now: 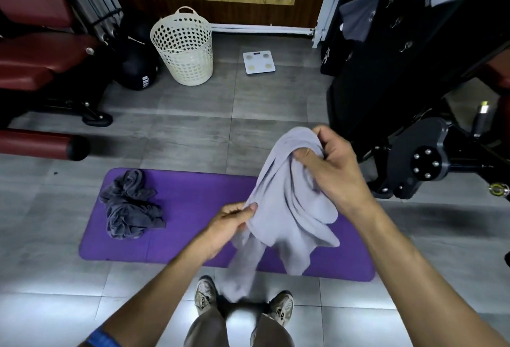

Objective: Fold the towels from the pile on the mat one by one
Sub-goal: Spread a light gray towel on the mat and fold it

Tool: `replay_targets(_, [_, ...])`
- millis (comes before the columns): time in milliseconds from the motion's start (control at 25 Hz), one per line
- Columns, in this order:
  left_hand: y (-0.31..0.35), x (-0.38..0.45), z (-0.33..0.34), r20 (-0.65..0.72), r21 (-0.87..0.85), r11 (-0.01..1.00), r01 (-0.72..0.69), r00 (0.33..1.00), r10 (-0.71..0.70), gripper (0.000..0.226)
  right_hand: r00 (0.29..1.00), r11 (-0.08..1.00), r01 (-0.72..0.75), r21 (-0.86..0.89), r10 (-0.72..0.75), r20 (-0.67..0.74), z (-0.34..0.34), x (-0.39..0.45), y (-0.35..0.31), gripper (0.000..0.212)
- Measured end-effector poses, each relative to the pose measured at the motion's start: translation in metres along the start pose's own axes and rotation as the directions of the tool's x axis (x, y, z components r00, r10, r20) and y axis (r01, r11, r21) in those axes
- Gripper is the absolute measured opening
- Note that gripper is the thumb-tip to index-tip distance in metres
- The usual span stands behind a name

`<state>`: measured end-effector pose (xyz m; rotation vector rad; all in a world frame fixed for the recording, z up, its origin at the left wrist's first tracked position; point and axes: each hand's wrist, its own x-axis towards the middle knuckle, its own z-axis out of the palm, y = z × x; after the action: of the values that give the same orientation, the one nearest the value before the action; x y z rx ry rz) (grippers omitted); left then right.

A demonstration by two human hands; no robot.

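A light grey towel (287, 208) hangs bunched in the air over the right half of the purple mat (193, 208), its lower end drooping down to my feet. My right hand (334, 164) grips its top, fingers curled into the cloth. Lower and to the left, my left hand (231, 225) pinches an edge of the same towel between thumb and fingers. A crumpled dark grey towel (129, 206) lies on the left part of the mat, apart from both hands.
A cream perforated laundry basket (183, 48) stands on the grey tiled floor behind the mat, with a white bathroom scale (259, 62) to its right. Red padded gym benches (41, 59) fill the left. A black weight machine (414, 92) crowds the right.
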<state>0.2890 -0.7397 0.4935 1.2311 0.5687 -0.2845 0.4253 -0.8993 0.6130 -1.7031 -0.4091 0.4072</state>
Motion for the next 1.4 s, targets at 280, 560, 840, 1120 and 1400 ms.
replay_targets(280, [0.002, -0.015, -0.053, 0.095, 0.315, 0.927, -0.201, 0.979, 0.181, 0.035, 0.984, 0.889, -0.091, -0.448, 0.011, -0.177, -0.057, 0.032, 0.013, 0.042])
replay_targets(560, [-0.01, -0.023, -0.14, -0.11, 0.63, 0.772, -0.084, 0.975, 0.196, 0.048, 0.999, 0.776, -0.033, -0.629, 0.004, -0.048, -0.071, 0.034, 0.027, 0.035])
replay_targets(840, [-0.021, -0.032, -0.161, -0.181, 0.705, 0.708, 0.029, 0.973, 0.141, 0.041, 0.996, 0.771, -0.034, -0.636, 0.079, 0.042, -0.077, 0.025, 0.03, 0.032])
replay_targets(1120, [-0.021, -0.005, -0.127, -0.277, 0.924, 0.32, 0.209, 0.943, 0.184, 0.01, 0.885, 0.966, 0.087, -0.245, 0.038, 0.464, -0.032, -0.004, -0.012, 0.02])
replay_targets(1400, [-0.015, -0.01, -0.007, 0.123, 0.47, 0.8, -0.372, 0.925, 0.358, 0.022, 0.834, 0.999, -0.046, -0.011, 0.045, 0.55, -0.016, -0.014, -0.028, 0.013])
